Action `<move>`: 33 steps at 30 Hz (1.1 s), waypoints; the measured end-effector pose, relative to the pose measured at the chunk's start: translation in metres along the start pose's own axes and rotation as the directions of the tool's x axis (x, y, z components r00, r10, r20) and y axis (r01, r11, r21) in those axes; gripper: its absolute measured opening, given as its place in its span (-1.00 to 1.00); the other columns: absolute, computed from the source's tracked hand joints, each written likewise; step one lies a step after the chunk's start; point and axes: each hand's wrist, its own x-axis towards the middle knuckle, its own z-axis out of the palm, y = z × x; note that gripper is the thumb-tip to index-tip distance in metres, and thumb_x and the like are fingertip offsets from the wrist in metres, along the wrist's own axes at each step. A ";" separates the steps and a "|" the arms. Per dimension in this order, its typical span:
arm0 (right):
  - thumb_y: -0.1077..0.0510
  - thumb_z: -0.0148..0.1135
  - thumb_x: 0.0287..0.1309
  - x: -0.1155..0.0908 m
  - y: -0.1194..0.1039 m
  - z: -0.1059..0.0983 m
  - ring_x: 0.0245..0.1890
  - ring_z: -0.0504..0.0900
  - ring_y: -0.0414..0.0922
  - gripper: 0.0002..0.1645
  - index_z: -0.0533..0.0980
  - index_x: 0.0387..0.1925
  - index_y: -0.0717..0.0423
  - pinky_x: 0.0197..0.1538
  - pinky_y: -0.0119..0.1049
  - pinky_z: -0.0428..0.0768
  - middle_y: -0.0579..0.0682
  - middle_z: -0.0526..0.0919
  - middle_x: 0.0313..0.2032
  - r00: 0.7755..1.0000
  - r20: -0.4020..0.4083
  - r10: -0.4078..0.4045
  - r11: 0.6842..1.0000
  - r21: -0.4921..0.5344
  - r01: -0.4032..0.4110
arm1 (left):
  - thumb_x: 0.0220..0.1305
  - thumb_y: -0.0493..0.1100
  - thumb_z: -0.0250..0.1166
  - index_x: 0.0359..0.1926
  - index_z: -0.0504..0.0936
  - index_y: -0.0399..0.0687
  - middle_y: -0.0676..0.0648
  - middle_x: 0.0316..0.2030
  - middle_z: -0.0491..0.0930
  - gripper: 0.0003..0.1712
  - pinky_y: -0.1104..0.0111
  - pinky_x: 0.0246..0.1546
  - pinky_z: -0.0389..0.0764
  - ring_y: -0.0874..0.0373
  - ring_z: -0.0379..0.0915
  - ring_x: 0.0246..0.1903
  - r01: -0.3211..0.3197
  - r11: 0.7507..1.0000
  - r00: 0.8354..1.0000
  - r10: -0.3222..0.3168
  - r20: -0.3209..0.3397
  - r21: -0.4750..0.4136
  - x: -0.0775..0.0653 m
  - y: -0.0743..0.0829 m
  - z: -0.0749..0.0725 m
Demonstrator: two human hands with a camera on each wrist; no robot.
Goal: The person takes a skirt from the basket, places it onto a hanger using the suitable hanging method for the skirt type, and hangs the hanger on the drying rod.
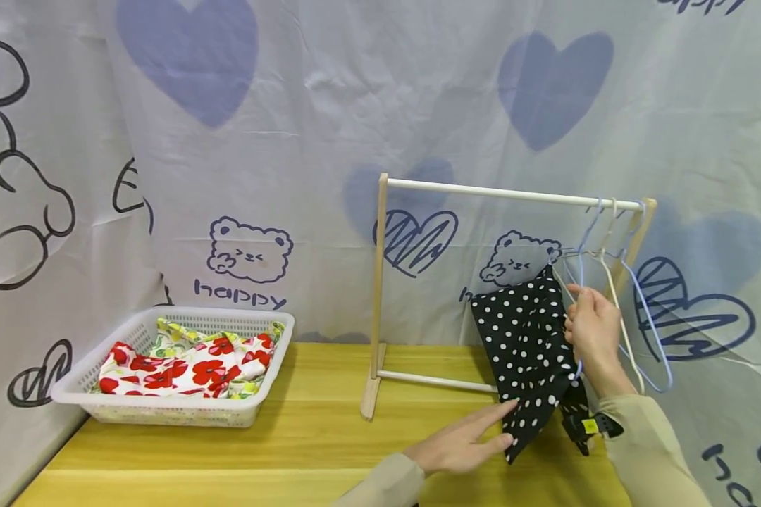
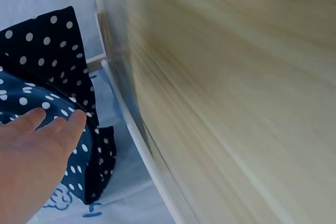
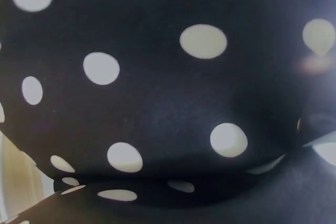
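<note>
A black cloth (image 1: pixel 526 338) with white polka dots hangs in folds from the left side of the hangers, its peak near a hanger's end. My right hand (image 1: pixel 592 334), fingers curled, grips at the cloth's right edge among the hangers; its fingertips are partly hidden. Cloth fills the right wrist view. My left hand (image 1: pixel 459 440) reaches in low from the left, fingers extended against the lower part of the cloth. In the left wrist view, the left fingers (image 2: pixel 73 129) lie against the dotted fabric. Blue hanger (image 1: pixel 656 338) and white hanger (image 1: pixel 624 331) hang beside my right hand.
The hangers hang at the right end of a rack's white top rail (image 1: pixel 482 190), between wooden posts. A white plastic basket (image 1: pixel 165 410) at the left holds a red-flowered cloth (image 1: pixel 196 366) and a yellow-green patterned cloth (image 1: pixel 171 338). A printed curtain backs the wooden table (image 1: pixel 228 458).
</note>
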 end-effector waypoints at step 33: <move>0.35 0.27 0.10 -0.075 0.017 0.012 0.12 0.52 0.23 -0.77 0.64 -0.18 0.40 0.42 0.08 0.21 0.27 0.68 -0.12 0.515 0.483 -0.708 0.121 -0.636 0.762 | 0.50 0.06 0.05 0.16 0.61 0.04 0.01 0.07 0.64 -0.61 0.16 0.08 0.57 0.15 0.53 0.08 0.140 0.973 0.983 -0.158 -0.090 -0.181 -0.100 -0.093 -0.089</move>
